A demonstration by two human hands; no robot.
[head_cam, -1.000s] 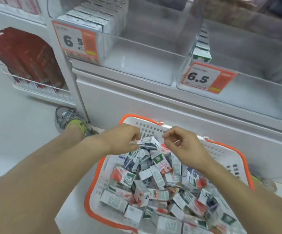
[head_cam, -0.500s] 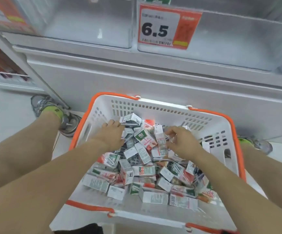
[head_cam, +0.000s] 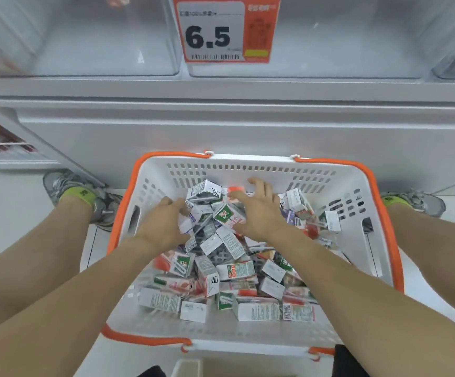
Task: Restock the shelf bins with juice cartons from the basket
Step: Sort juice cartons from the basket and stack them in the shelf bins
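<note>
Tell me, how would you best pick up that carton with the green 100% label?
Probably pinch the green-label carton across its two narrow sides, coming from above. It lies tilted on top of the pile in the basket, broad face up. The right hand hovers spread over it, with the left hand beside it.

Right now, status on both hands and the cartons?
Left hand and right hand open on juice cartons in basket. No grip yet. Shelf bins unobstructed.

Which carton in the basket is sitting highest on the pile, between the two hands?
The purple-and-white carton at the pile's far peak, between the left hand and right hand; the others lie lower.
</note>
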